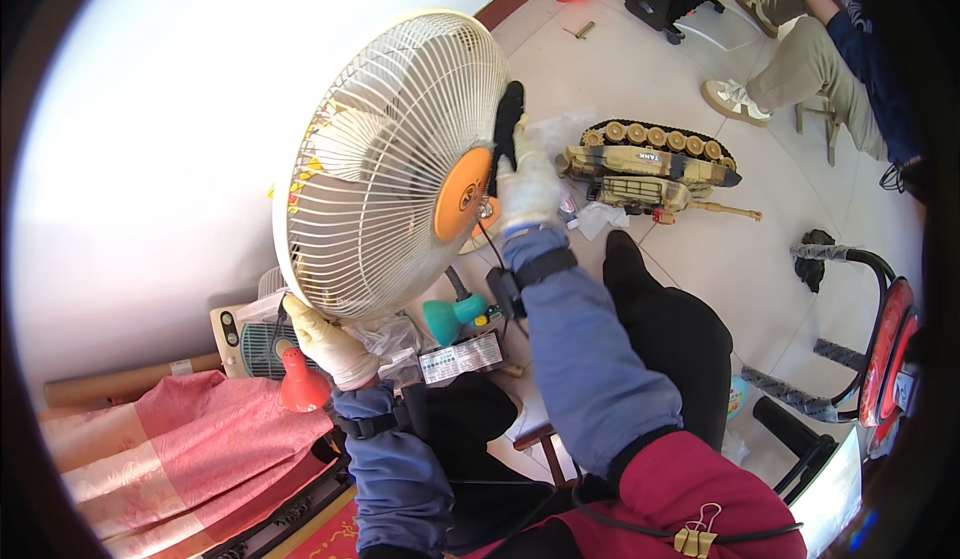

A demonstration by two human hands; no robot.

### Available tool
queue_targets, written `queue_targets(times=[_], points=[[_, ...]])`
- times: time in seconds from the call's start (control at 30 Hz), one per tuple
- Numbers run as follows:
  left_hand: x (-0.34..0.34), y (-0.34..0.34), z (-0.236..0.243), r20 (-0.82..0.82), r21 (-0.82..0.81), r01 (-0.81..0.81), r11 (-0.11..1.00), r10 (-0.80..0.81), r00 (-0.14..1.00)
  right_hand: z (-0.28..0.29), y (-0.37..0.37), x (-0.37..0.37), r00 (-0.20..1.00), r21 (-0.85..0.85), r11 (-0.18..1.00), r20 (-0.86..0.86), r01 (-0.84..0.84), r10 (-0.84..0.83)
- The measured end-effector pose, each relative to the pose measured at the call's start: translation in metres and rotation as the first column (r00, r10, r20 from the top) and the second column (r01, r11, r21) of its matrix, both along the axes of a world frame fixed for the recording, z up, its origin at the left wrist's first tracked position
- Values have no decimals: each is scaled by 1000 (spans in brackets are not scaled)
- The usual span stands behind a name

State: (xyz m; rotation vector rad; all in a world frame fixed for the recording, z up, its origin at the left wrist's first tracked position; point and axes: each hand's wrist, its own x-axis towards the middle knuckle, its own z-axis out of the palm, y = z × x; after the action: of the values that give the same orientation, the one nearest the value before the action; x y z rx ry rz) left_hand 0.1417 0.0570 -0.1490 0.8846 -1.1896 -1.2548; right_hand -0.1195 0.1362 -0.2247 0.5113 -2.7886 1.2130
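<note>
Pale floor tiles spread out under everything, and a white wall stands on the left. Close by, a pink cloth lies bunched up low on the left. Just above it, the left hand, in a cream glove, is closed on the bottom rim of the round fan. The right hand, gloved too, is pressed against the back of the fan, near the top right edge. I cannot tell if its fingers are curled around anything there.

The fan is held up off the floor, tilted, with its white wire cage and orange middle disc facing this way. It looks light for its size, but wide and wobbly. The thin wires would likely bend if squeezed, so the stiff rim and the solid back part seem the best places to hold.

Near the knees lie a small teal lamp and a red one. Farther off sits a tan toy tank. Farthest away, another person's leg shows beside a stool.
</note>
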Motion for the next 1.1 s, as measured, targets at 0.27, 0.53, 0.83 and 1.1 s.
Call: queue_targets(times=[0.27,0.53,0.83,1.1], points=[[4,-6,-9,-71,0,109,994,-109,992,-49,9,-31,848,461,728,415,-507,328],[-2,2,3,-198,58,183,981,-168,966,-14,38,5,924,130,986,380,-102,46],[-2,-1,0,-153,106,123,987,-106,983,-35,17,22,953,216,949,248,-229,173],[-2,3,8,-161,215,117,969,-83,983,-57,58,31,876,323,930,483,-176,-3]])
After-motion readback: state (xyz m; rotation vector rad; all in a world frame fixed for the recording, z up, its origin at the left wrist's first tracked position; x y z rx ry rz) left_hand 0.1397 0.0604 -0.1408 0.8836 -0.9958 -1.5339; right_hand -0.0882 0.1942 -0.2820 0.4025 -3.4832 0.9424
